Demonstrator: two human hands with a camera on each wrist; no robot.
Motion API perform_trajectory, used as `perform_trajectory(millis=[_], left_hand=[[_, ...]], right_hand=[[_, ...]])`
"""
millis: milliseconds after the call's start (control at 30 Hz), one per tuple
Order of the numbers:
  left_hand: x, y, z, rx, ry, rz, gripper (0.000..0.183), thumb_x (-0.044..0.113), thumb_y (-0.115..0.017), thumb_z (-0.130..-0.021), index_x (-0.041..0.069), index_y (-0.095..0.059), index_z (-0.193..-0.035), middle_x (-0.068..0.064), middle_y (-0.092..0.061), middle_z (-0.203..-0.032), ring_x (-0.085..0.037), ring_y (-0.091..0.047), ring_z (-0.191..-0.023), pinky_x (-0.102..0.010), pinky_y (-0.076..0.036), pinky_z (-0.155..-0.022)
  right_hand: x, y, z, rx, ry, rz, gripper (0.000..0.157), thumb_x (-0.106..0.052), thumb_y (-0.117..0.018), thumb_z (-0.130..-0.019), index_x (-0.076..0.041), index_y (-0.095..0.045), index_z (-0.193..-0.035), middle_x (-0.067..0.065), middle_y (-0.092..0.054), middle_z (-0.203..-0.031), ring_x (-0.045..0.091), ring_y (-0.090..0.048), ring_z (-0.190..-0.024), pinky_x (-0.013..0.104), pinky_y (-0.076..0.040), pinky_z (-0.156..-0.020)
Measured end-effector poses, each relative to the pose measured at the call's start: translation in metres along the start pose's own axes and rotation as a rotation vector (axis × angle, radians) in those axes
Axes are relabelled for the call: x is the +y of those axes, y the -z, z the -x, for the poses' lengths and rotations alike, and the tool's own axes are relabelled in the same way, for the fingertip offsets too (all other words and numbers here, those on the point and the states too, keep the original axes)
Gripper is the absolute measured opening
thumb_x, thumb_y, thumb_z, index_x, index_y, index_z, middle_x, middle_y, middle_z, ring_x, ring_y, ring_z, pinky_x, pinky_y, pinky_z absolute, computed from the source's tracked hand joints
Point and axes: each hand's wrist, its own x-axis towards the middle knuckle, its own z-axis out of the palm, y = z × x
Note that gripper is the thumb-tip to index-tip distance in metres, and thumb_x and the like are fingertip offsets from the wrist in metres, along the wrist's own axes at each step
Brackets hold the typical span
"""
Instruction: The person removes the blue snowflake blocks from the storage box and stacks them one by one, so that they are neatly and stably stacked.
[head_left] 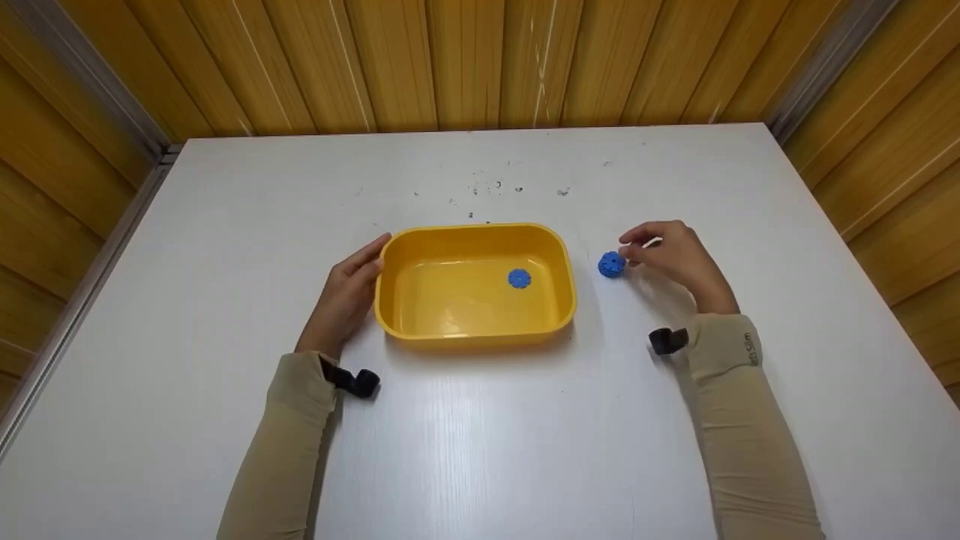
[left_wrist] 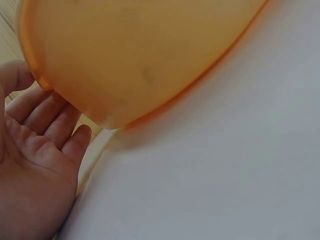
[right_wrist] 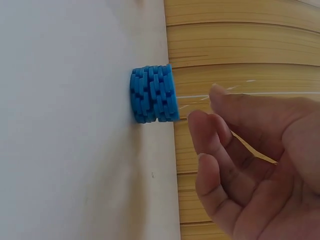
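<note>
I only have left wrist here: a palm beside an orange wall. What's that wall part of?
Observer: A yellow tub on the white table; the left hand rests against its left side.
Operator: Anything inside it?
Observer: One flat blue disc on its floor.
Operator: Right hand busy?
Observer: The right hand is at a stack of blue discs right of the tub, fingers curled beside it, not touching in the right wrist view.

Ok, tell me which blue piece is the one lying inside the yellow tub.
The flat single blue disc on the floor of the yellow tub. The other, a thicker blue stack, stands on the white table outside the tub, beside the right hand.
</note>
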Motion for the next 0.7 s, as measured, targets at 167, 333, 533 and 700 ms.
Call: perform_trajectory(millis=[167, 333, 533, 700], left_hand=[[0.0, 0.0, 0.001, -0.004, 0.007, -0.001, 0.05, 0.014, -0.047, -0.108, 0.01, -0.04, -0.157, -0.003, -0.039, -0.165, -0.015, -0.037, -0.153, -0.028, -0.036, -0.123], [0.001, 0.001, 0.002, -0.008, 0.008, 0.0, 0.049, 0.015, -0.047, -0.108, 0.012, -0.042, -0.157, -0.002, -0.041, -0.164, -0.014, -0.039, -0.151, -0.028, -0.038, -0.122], [0.002, 0.001, 0.002, -0.011, 0.016, -0.002, 0.049, 0.015, -0.046, -0.108, 0.014, -0.042, -0.157, 0.0, -0.04, -0.165, -0.012, -0.038, -0.152, -0.028, -0.037, -0.122], [0.003, 0.001, 0.002, -0.017, 0.014, 0.001, 0.049, 0.015, -0.047, -0.108, 0.013, -0.041, -0.157, 0.001, -0.04, -0.164, -0.012, -0.038, -0.151, -0.028, -0.036, -0.123]], right_hand=[[-0.011, 0.004, 0.001, 0.0, 0.034, 0.031, 0.037, -0.023, -0.065, -0.1, -0.002, -0.066, -0.13, 0.021, -0.066, -0.124, 0.032, -0.06, -0.111, 0.04, -0.053, -0.099], [-0.028, 0.007, 0.0, -0.05, 0.06, 0.083, 0.037, -0.021, -0.065, -0.1, -0.003, -0.066, -0.132, 0.022, -0.065, -0.127, 0.035, -0.059, -0.113, 0.049, -0.052, -0.106], [-0.054, 0.005, -0.002, -0.122, 0.125, 0.157, 0.035, -0.016, -0.067, -0.099, -0.002, -0.067, -0.13, 0.021, -0.068, -0.123, 0.031, -0.064, -0.106, 0.046, -0.057, -0.101], [-0.075, 0.002, -0.003, -0.17, 0.182, 0.203, 0.032, -0.013, -0.07, -0.096, -0.001, -0.069, -0.126, 0.021, -0.069, -0.121, 0.033, -0.067, -0.107, 0.048, -0.058, -0.1]])
